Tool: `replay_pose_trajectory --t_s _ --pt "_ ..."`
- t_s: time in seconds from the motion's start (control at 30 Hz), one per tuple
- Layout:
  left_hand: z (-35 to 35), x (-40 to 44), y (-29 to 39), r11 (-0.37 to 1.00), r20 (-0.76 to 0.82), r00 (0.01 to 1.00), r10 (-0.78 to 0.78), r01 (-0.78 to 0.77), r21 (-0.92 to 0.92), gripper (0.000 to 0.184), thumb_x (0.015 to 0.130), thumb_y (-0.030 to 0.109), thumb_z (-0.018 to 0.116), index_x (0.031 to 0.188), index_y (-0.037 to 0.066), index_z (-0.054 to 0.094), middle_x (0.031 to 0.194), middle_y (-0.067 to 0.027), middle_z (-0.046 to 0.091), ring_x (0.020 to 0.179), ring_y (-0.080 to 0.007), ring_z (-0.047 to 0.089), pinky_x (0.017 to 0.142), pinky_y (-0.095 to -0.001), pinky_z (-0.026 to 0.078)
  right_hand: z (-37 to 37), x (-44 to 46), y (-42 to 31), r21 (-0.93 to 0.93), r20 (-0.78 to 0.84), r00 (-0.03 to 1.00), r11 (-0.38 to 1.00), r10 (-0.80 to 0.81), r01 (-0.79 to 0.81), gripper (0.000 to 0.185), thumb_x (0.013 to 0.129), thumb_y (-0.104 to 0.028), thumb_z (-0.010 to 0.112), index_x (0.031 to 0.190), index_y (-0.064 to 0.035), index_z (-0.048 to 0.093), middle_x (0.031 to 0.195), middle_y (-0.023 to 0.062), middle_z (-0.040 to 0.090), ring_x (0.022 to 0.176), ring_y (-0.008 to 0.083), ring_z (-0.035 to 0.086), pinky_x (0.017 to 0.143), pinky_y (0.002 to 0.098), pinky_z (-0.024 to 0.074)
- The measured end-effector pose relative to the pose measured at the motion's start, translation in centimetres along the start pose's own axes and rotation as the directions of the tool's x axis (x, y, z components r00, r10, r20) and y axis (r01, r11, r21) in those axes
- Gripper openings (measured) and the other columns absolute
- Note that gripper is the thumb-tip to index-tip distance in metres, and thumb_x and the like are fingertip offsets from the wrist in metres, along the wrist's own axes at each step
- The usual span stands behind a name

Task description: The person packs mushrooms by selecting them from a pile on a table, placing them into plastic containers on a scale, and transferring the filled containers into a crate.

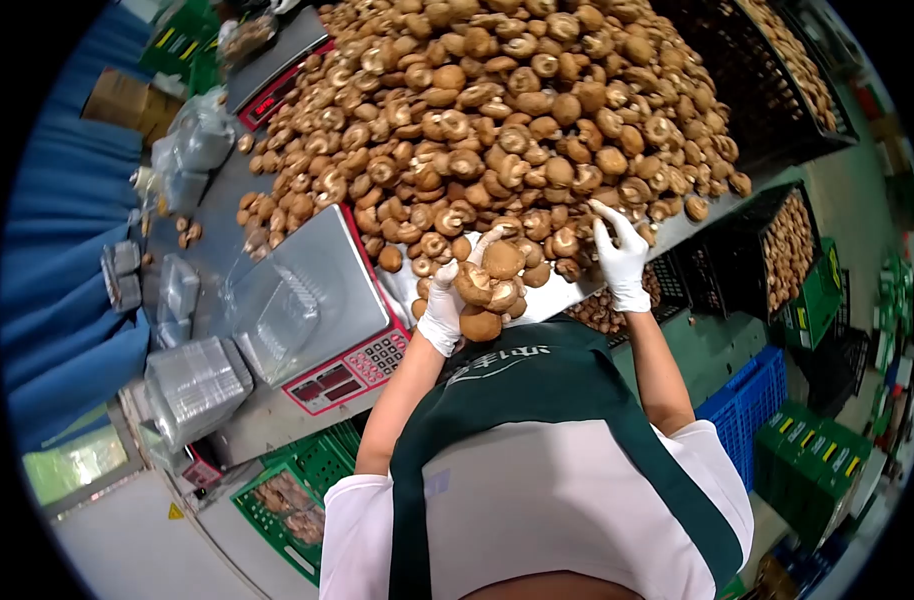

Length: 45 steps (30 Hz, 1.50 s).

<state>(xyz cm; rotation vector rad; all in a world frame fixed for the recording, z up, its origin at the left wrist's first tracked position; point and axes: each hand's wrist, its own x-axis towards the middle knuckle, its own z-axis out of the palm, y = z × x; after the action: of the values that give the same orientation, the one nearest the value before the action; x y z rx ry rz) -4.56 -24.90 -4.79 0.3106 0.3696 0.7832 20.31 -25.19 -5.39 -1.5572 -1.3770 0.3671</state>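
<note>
My left hand (443, 312), in a white glove, is closed around several brown shiitake mushrooms (503, 260) in front of my apron. Some of its fingers are hidden behind them. To the right, my right hand (623, 262), also gloved in white, reaches to the near edge of a large heap of shiitake mushrooms (477, 130). Its fingers are apart and I see nothing held between them. A digital scale (322, 290) with a red edge stands left of my left hand, with a clear plastic tray (287, 308) on its plate.
Stacked clear trays (197, 390) stand at the left table edge. A second scale (277, 65) is at the back left. Black crates (777, 250) of mushrooms stand right of the table, near a blue crate (745, 405). A green crate (277, 500) sits low at the left.
</note>
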Motion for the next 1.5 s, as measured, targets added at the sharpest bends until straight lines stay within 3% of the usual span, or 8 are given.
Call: replay_pose_trajectory --t_s 0.27,0.4,0.47,0.63,0.83,1.07,1.23,1.5 --pt "0.8 -7.8 8.4 0.885 -0.444 0.779 0.444 -0.303 0.354 0.077 0.08 0.057 0.052 0.142 0.015 0.03 0.134 -0.0189 0.045 0.081 -0.0244 0.063 0.046 -0.0246 0.051 -0.9 -0.2 -0.7 -0.052 0.064 0.995 0.995 -0.081 0.085 0.022 0.082 0.0 0.06 0.104 -0.003 0.065 0.094 0.011 0.067 0.081 0.0193 0.066 0.07 0.0274 0.0501" --pt "-2.0 -15.3 14.8 0.792 -0.183 0.803 0.567 -0.593 -0.145 0.068 0.082 0.039 0.056 0.139 0.008 0.034 0.141 -0.0183 0.036 0.11 -0.0286 0.051 0.067 -0.0291 0.052 -2.3 -0.4 0.6 -0.097 0.049 0.999 0.995 -0.023 0.028 0.022 0.084 -0.002 0.06 0.106 -0.0011 0.064 0.101 0.0108 0.068 0.092 0.017 0.065 0.08 0.0264 0.0493" --pt "-2.6 -18.7 17.5 0.569 -0.299 0.508 0.808 -0.806 0.165 0.068 0.083 0.044 0.053 0.136 0.004 0.037 0.125 -0.0206 0.049 0.107 -0.0272 0.052 0.066 -0.0299 0.054 -2.7 -0.6 1.5 -0.115 0.026 0.999 0.993 -0.035 0.038 0.023 0.084 -0.003 0.06 0.107 -0.0023 0.064 0.101 0.0102 0.068 0.089 0.0153 0.066 0.075 0.0248 0.0502" --pt "-8.5 -22.5 19.3 0.091 -0.083 0.046 0.995 -0.209 0.974 0.046 0.088 0.031 0.053 0.125 0.006 0.049 0.119 -0.0138 0.055 0.103 -0.0262 0.056 0.084 -0.0358 0.049 -3.0 -0.5 2.1 -0.183 -0.009 0.999 0.982 0.036 -0.037 0.024 0.083 -0.006 0.062 0.107 -0.0046 0.064 0.102 0.0113 0.067 0.09 0.0179 0.066 0.076 0.0261 0.0503" --pt "-8.6 -20.1 15.4 -0.22 -0.084 0.422 0.903 0.622 0.752 0.027 0.082 0.018 0.066 0.104 0.003 0.064 0.122 -0.0158 0.055 0.111 -0.0277 0.053 0.092 -0.0346 0.041 -1.3 -0.2 0.7 -0.441 0.258 0.936 0.891 0.239 -0.106 0.042 0.077 -0.024 0.069 0.115 -0.0083 0.059 0.105 0.015 0.064 0.097 0.0278 0.062 0.084 0.0337 0.0488" --pt "-2.0 -12.8 12.1 -0.441 0.324 0.344 0.881 0.352 0.826 0.024 0.079 0.006 0.065 0.103 0.002 0.065 0.111 -0.0145 0.062 0.105 -0.0274 0.059 0.092 -0.0359 0.045 -1.7 -0.1 1.2 0.055 0.248 0.891 0.913 0.38 -0.405 0.041 0.08 -0.019 0.069 0.117 -0.0049 0.06 0.11 0.0108 0.064 0.099 0.0179 0.062 0.082 0.0299 0.0497" --pt "2.6 -2.3 4.2 -0.452 0.319 0.803 0.504 -0.069 0.89 0.043 0.077 0.017 0.067 0.117 0.006 0.057 0.119 -0.0136 0.058 0.105 -0.0257 0.059 0.087 -0.0324 0.048 -4.1 -0.1 1.6 0.754 0.535 0.724 0.141 0.436 -0.642 0.041 0.086 -0.026 0.058 0.121 -0.0043 0.051 0.117 0.0088 0.058 0.096 0.0161 0.059 0.08 0.03 0.0492" --pt "2.4 8.1 -4.4 -0.729 -0.063 0.989 0.132 0.14 0.67 0.072 0.075 0.012 0.057 0.141 0.011 0.028 0.138 -0.0247 0.035 0.087 -0.0362 0.061 0.067 -0.0405 0.053 -2.8 -1.2 2.7 0.173 0.444 0.726 0.744 0.526 -0.645 0.015 0.081 -0.017 0.065 0.085 -0.0031 0.06 0.075 0.0028 0.065 0.065 0.0102 0.059 0.063 0.0232 0.0464"
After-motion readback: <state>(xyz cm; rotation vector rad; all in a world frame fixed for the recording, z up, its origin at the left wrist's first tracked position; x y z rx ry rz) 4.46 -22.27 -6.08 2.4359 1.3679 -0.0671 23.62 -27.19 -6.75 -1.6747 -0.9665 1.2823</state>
